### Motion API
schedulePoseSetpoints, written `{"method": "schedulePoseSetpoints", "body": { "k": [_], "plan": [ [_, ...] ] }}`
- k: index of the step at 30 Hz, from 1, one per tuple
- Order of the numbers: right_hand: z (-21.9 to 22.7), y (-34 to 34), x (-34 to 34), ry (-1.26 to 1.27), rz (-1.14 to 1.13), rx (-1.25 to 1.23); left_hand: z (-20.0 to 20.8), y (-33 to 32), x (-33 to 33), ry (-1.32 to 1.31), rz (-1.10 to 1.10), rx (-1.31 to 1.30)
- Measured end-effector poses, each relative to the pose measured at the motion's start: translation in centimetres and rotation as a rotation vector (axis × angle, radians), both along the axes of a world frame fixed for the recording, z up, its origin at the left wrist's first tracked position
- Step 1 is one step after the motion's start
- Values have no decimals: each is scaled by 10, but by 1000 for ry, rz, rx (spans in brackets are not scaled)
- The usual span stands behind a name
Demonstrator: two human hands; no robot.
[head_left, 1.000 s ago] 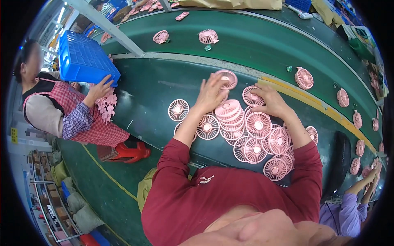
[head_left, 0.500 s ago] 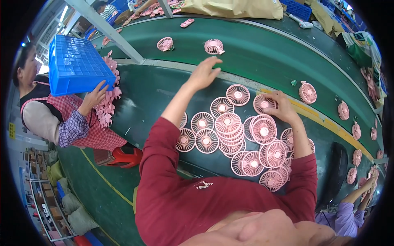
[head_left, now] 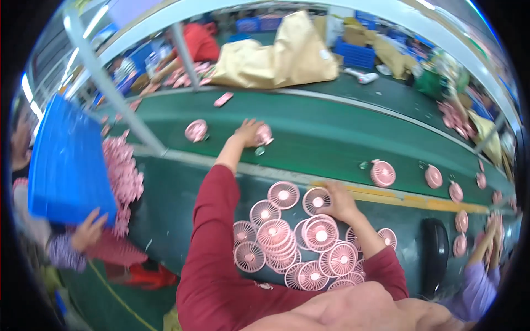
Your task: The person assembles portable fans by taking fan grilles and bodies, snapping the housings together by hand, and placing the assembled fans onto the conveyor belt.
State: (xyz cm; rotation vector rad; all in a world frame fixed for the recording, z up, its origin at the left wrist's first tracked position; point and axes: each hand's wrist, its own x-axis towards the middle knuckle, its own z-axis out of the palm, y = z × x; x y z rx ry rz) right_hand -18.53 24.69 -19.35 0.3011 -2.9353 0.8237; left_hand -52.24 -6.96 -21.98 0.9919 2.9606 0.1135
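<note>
My left hand (head_left: 247,132) reaches across to the green conveyor belt (head_left: 309,138). Its fingers close around a small pink fan housing (head_left: 265,134) lying there. A pink round fan grille (head_left: 313,199) is in my right hand (head_left: 339,203), its rim between thumb and fingers, at the near edge of the belt. Between my arms, many more pink grilles lie on the dark green worktable (head_left: 165,193), some loose and some in an overlapping stack (head_left: 274,234).
Other pink fan housings (head_left: 382,174) sit along the belt. At left a person's hand (head_left: 90,229) holds a blue crate (head_left: 72,165) beside a heap of pink parts (head_left: 121,171). A metal post (head_left: 110,83) stands at the far left; a purple-sleeved person works at right.
My left hand has moved forward onto the belt and taken hold of a fan housing. My right hand stays at the same grille. The view has tilted up; the blue crate appears more upright.
</note>
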Motion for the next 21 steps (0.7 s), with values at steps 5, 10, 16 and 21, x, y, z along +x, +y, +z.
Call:
{"method": "schedulePoseSetpoints", "body": {
  "k": [5, 10, 16, 21],
  "plan": [
    [-5, 26, 5, -4, -167, -66, 38, 51, 33, -337, -9, 355],
    [-10, 34, -4, -116, -169, -580, 23, 41, 97, -611, 43, 1100],
    [60, 11, -7, 467, -131, -629, 67, 61, 224, -1437, -80, 2016],
    [94, -29, 4, 756, 121, -290, 72, 101, 300, -1507, -43, 2183]
  ]
}}
